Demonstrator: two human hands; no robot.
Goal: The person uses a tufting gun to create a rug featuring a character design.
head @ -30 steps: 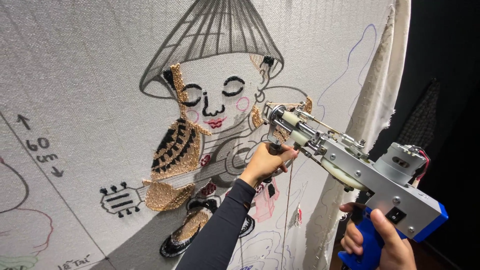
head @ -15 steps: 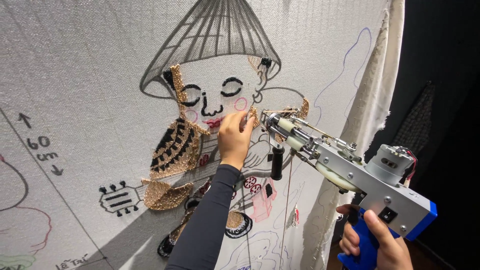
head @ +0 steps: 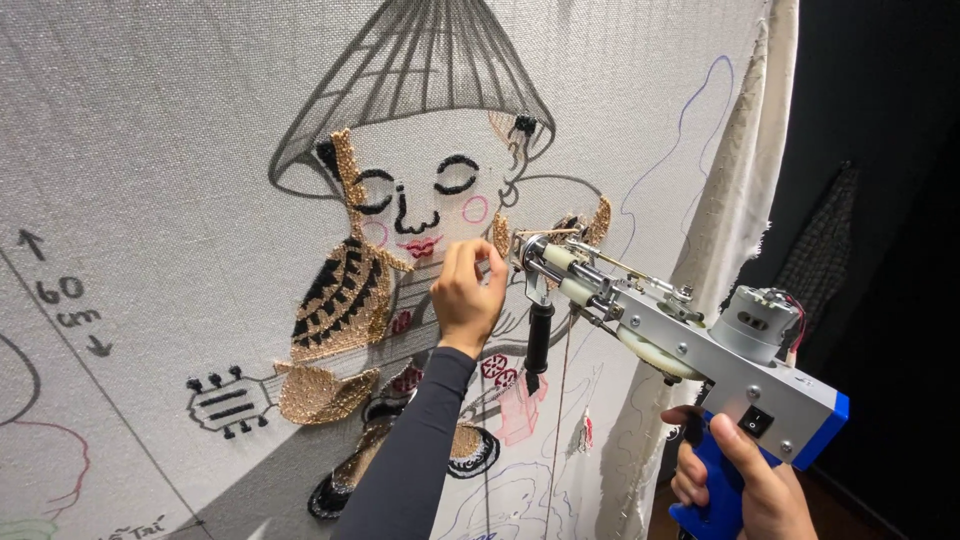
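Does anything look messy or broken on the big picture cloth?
Only the cloth's right edge looks rough: it is frayed and hangs in loose folds. Nothing looks broken. The left hand touches the cloth beside the tufting gun, which the right hand grips by its blue handle.

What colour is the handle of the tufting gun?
Blue: the handle in the right hand, seen in the head view.

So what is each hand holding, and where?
The right hand grips the tufting gun by its blue handle. The left hand touches the cloth, holding nothing.
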